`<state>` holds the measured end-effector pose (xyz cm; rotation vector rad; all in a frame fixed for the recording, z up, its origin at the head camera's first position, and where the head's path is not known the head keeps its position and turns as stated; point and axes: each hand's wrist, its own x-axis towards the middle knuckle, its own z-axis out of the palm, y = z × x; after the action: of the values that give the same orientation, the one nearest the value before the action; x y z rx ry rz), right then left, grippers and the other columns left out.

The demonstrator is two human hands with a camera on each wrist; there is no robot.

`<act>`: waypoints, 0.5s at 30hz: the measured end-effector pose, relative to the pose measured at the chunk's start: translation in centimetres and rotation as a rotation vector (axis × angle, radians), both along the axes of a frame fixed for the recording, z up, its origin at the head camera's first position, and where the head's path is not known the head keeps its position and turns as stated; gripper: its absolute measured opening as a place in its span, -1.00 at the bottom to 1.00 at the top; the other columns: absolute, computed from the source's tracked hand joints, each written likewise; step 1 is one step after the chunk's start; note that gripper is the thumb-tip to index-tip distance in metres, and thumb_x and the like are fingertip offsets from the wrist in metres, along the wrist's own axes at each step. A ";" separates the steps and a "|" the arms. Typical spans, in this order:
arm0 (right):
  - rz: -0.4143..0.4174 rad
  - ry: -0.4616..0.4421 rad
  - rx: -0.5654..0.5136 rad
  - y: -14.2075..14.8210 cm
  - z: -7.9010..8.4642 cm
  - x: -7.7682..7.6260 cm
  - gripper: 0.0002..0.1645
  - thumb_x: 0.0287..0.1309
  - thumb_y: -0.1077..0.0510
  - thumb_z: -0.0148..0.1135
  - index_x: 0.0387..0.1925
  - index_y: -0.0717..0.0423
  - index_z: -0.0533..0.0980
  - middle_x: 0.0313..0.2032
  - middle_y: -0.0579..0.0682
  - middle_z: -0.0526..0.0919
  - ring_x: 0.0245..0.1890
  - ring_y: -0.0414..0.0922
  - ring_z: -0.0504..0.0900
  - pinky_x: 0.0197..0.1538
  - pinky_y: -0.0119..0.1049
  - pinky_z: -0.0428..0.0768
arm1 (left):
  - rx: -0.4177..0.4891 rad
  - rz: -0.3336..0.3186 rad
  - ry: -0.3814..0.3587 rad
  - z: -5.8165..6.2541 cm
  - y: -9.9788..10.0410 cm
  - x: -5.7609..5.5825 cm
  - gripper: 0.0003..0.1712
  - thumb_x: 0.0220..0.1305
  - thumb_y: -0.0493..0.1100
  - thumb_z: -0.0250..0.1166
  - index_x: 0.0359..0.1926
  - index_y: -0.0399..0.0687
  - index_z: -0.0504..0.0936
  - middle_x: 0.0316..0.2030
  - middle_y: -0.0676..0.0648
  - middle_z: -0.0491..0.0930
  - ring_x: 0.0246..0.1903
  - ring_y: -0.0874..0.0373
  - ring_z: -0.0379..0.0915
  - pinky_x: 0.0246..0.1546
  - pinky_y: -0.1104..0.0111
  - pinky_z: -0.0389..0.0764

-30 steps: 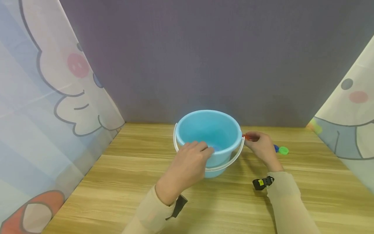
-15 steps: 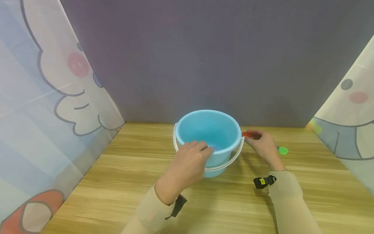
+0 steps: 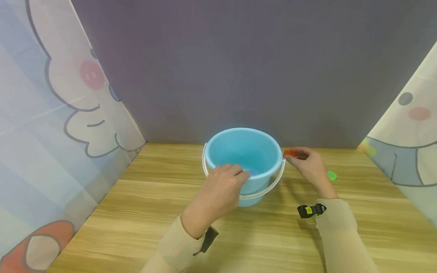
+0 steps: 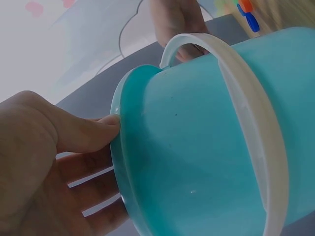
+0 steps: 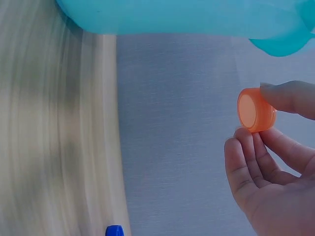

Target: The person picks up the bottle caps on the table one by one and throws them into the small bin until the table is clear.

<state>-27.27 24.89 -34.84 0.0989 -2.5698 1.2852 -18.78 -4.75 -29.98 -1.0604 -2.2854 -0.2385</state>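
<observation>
A light blue bucket (image 3: pixel 254 185) with a white handle (image 3: pixel 264 194) stands upright on the wooden table. My left hand (image 3: pixel 218 193) grips its near rim, the thumb outside in the left wrist view and the fingers over the inner side. Just right of the bucket, my right hand (image 3: pixel 308 167) pinches an orange bottle cap (image 5: pixel 256 109) between thumb and fingertips, held above the table near rim height. A green cap (image 3: pixel 331 175) lies on the table behind the right wrist. A blue cap (image 5: pixel 114 230) shows at the bottom of the right wrist view.
A grey panel (image 3: pixel 239 68) rises behind the table (image 3: pixel 146 204). Printed curtains hang at the left (image 3: pixel 65 125) and right (image 3: pixel 413 151). An orange piece (image 4: pixel 245 5) sits by the blue cap in the left wrist view. Something bluish lies on the bucket's floor.
The right hand has risen slightly with the orange cap, up alongside the bucket rim. In the head view the blue cap is now hidden behind it. The left hand and bucket stay put.
</observation>
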 end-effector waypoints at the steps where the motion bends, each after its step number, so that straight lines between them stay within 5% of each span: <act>1: 0.000 0.007 -0.002 0.1 0.1 0.0 -0.30 0.31 -0.12 0.30 0.23 0.35 0.50 0.05 0.34 0.61 0.06 0.22 0.60 -0.17 -0.46 0.53 | 0.000 0.001 0.000 0.0 0.0 0.0 -0.63 -0.04 -0.56 0.23 -0.26 -0.10 0.69 -0.42 0.03 0.57 -0.51 0.13 0.39 -0.48 0.35 0.37; 15: 0.009 0.044 -0.050 0.1 1.3 0.8 -0.28 0.30 -0.14 0.31 0.26 0.31 0.49 0.07 0.28 0.60 0.03 0.10 0.56 -0.21 -0.54 0.51 | -0.004 0.006 -0.011 0.1 0.0 0.1 -0.64 0.01 -0.55 0.20 -0.23 -0.10 0.69 -0.41 0.03 0.57 -0.51 0.13 0.38 -0.48 0.35 0.36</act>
<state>-26.47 24.98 -33.53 0.1276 -2.5016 1.3339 -18.73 -4.73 -29.85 -1.0560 -2.2994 -0.2383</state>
